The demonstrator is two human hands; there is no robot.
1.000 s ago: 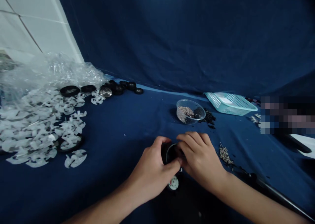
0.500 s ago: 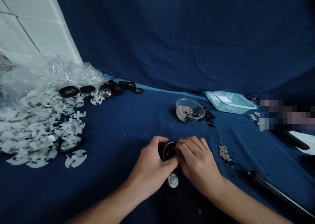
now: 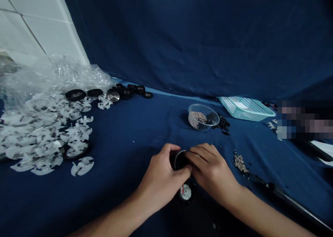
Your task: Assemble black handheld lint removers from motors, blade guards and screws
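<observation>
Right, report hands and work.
Left hand gripping black round part; right hand at its rim, fingertips hidden; white disc just below.

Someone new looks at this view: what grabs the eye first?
Probably the big heap of white plastic pieces on the left, with crumpled clear plastic behind it. Next, the left hand and right hand around a dark round part at lower centre. The light-blue basket stands out at right against the dark blue cloth.

Both hands' fingers [image 3: 170,147] grip a black cup [image 3: 179,159].
</observation>
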